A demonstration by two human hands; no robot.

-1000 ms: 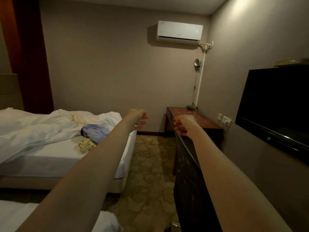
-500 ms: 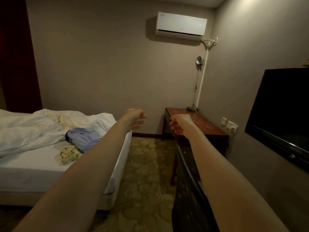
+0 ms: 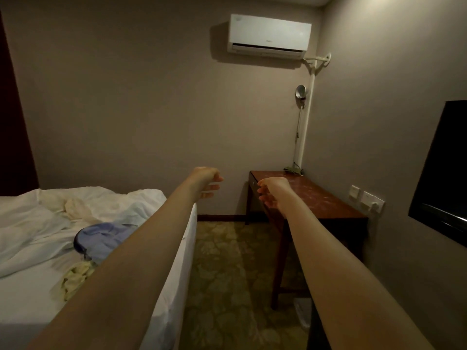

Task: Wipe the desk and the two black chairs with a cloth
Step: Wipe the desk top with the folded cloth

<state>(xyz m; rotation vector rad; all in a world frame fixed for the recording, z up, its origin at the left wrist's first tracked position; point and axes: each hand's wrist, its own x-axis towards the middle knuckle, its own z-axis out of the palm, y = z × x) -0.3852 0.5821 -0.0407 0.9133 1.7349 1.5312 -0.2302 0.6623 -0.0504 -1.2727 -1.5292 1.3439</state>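
Since half a second ago the view has closed in on the room's far corner: the desk [image 3: 326,200] sits larger and nearer, and the tall dark shape [image 3: 316,334] that filled the bottom of the view is now only a sliver at the lower edge. Both arms stay stretched out ahead. The left hand [image 3: 207,181] hangs in the air beyond the bed's [image 3: 30,304] far corner with a loose, half-curled grip, holding nothing. The right hand [image 3: 274,192] hovers in front of the desk's near left corner, not clearly touching it, its grip just as slack and empty. No cloth is in either hand. A blue cloth [image 3: 101,238] and a yellowish cloth [image 3: 75,276] lie on the bed near its right edge, well apart from the desk; which one is meant for wiping I cannot tell. Pale smears show across the reddish desk top, so it looks unwiped. I would judge the task barely begun: a cloth is not yet picked up, the desk is not yet wiped, and neither black chair can be made out for certain.
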